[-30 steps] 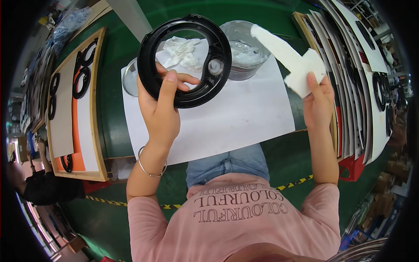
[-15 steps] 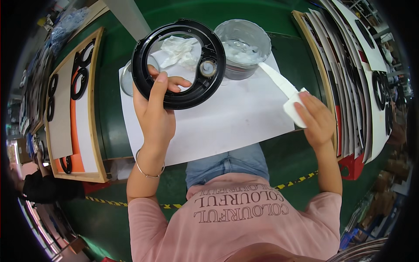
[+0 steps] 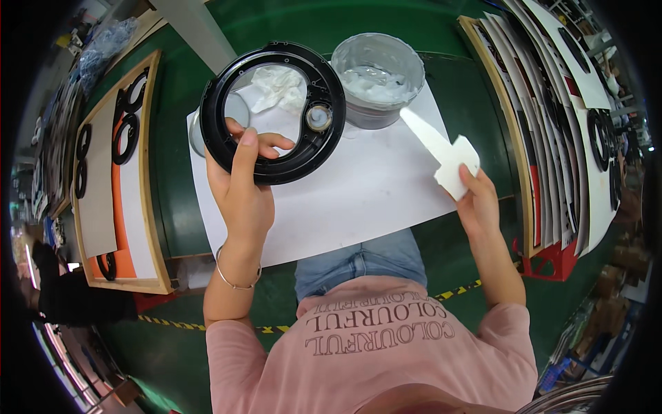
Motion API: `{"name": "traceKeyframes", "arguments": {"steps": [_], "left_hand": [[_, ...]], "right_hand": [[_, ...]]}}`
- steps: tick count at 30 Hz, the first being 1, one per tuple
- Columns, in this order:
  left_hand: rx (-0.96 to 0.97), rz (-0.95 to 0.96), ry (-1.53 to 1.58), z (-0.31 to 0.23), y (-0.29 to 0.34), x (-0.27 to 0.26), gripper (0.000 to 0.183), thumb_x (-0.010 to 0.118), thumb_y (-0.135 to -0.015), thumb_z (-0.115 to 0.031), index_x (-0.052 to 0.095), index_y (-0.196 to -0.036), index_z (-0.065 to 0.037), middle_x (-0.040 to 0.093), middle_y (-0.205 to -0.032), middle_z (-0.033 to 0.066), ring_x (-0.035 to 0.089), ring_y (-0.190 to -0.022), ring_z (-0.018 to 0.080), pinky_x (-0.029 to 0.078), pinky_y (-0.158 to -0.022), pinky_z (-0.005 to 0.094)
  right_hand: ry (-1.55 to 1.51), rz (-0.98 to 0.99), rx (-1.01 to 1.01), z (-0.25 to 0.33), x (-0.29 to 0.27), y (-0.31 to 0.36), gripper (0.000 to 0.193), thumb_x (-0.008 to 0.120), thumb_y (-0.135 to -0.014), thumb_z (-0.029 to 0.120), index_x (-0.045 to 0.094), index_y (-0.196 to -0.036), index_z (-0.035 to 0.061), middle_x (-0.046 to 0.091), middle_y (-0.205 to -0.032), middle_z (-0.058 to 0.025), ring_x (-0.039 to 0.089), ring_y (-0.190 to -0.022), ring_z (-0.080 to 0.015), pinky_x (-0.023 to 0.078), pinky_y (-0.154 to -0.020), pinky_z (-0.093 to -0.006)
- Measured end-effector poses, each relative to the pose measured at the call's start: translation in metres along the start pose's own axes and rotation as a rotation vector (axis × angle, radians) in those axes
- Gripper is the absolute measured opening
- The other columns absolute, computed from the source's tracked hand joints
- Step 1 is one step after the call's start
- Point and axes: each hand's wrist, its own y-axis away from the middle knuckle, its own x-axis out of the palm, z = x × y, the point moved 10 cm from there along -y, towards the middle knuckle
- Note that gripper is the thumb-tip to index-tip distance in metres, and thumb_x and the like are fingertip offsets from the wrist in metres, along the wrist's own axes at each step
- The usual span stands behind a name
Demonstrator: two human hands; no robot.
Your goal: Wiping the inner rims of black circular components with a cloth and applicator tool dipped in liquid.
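Note:
My left hand [image 3: 243, 162] grips a black plastic ring [image 3: 301, 160] by its lower left rim, thumb in front and fingers through the opening. Inside the ring's right side is a small round socket [image 3: 318, 118] with greyish-white matter in it. In my right hand [image 3: 477, 200] is a flat white spatula-like piece [image 3: 452, 167], pinched at its wide end. Its narrow tip points up and left, just below a clear round tub [image 3: 379, 117] of whitish grease [image 3: 379, 84]. The tip and the tub appear apart.
White paper [image 3: 331, 214] covers the green table. Crumpled tissue [image 3: 278, 88] and a round lid [image 3: 196, 134] lie behind the ring. A wooden-edged tray [image 3: 153, 207] with black rings stands left; a rack of upright sheets [image 3: 545, 152] stands right. A person in black [image 3: 83, 300] is at far left.
My right hand has turned the white piece so its broad face shows, drawing it slightly left and down. The ring in my left hand has shifted a little left and down.

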Motion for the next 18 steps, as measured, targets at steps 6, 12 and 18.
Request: {"name": "traceKeyframes", "arguments": {"steps": [6,12,18], "left_hand": [[0.009,0.030,-0.017,0.001,0.000,0.013,0.015,0.047,-0.086,-0.009,0.039,-0.097,-0.003,0.050,-0.063,0.0065,0.060,-0.068,0.0218,0.048,-0.061,0.0275],[0.080,0.094,-0.095,-0.005,0.003,0.028,0.014,0.047,-0.086,-0.006,0.039,-0.097,-0.002,0.051,-0.067,0.0072,0.060,-0.066,0.0197,0.046,-0.063,0.0265],[0.094,0.118,-0.109,-0.011,0.004,0.030,0.014,0.047,-0.086,-0.006,0.038,-0.097,-0.001,0.051,-0.069,0.0074,0.059,-0.065,0.0186,0.045,-0.063,0.0269]], "right_hand": [[0.134,-0.026,-0.362,0.073,0.006,0.036,0.031,0.049,-0.087,0.009,0.045,-0.116,-0.0019,0.056,-0.108,-0.0112,0.058,-0.094,-0.0207,0.047,-0.082,-0.0313],[1.071,0.556,-1.302,0.129,0.135,0.117,0.017,0.051,-0.080,-0.005,0.053,-0.096,-0.0091,0.062,-0.088,-0.0241,0.064,-0.080,-0.0308,0.050,-0.070,-0.0320],[1.118,0.544,-1.310,0.129,0.142,0.108,0.014,0.048,-0.081,-0.006,0.054,-0.093,-0.0085,0.062,-0.089,-0.0240,0.064,-0.081,-0.0315,0.050,-0.071,-0.0316]]}}
